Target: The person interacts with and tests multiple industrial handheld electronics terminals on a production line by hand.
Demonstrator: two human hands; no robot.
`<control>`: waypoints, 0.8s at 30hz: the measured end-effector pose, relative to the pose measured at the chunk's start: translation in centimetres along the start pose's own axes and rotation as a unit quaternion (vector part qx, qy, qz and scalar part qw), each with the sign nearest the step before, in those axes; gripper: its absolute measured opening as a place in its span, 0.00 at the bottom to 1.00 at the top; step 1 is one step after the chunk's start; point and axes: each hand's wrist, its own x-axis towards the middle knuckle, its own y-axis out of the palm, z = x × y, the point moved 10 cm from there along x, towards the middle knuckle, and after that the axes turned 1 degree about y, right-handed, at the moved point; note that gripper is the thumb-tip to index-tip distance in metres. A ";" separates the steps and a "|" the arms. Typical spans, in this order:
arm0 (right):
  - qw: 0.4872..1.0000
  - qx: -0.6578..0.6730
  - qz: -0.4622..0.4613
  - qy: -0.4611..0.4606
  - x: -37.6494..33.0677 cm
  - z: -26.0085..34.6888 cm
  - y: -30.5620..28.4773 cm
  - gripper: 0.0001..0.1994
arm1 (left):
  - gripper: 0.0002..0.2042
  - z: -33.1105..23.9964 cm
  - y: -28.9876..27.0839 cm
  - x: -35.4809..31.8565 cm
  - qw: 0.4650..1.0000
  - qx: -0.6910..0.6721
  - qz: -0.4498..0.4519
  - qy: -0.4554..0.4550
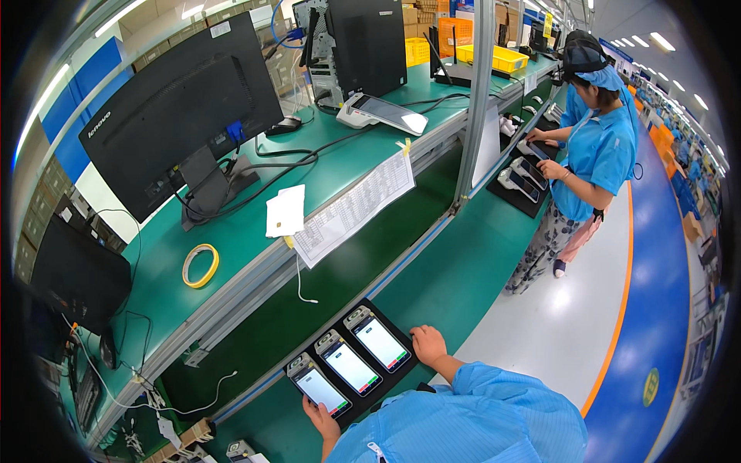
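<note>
Three handheld payment terminals with lit white screens lie side by side on a black tray (pixel 357 400) in front of me: a left one (pixel 318 390), a middle one (pixel 351 366) and a right one (pixel 380 344). My left hand (pixel 323 423) is at the lower left edge of the left terminal, with its fingers closed about that edge. At the tray's right edge, my right hand (pixel 429 345) rests low over the green bench (pixel 440 293) with its fingers curled. Whatever its fingertips hold, if anything, is hidden.
A raised green shelf bears a black monitor (pixel 185 116), a roll of yellow tape (pixel 201 265), white cards (pixel 285 212) and a larger terminal (pixel 382 113). A printed sheet (pixel 355 208) hangs off its edge. To the right, a co-worker (pixel 594 147) handles similar terminals. More terminals (pixel 243 451) lie lower left.
</note>
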 end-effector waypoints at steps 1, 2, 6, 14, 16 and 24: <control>1.000 0.001 -0.002 0.000 0.0 0.0 0.0 0.05 | 0.26 -0.1 0.0 0.0 1.000 0.005 -0.002 -0.003; 1.000 0.003 -0.003 -0.002 0.0 0.0 -0.1 0.06 | 0.26 -0.1 0.1 0.0 1.000 0.005 -0.002 -0.001; 1.000 0.012 -0.007 -0.007 -0.2 0.1 -0.2 0.06 | 0.26 0.2 -0.2 -0.1 1.000 0.003 0.000 0.003; 1.000 0.029 0.005 0.003 -0.2 -0.2 0.0 0.07 | 0.26 0.0 -0.1 -0.1 1.000 0.008 -0.001 0.015; 1.000 0.028 0.007 0.004 -0.2 -0.2 0.1 0.07 | 0.26 0.2 -0.2 0.0 1.000 0.003 -0.003 0.008; 1.000 0.021 0.014 0.009 -0.3 -0.6 0.4 0.07 | 0.26 -0.2 0.1 -0.1 1.000 0.019 0.000 0.007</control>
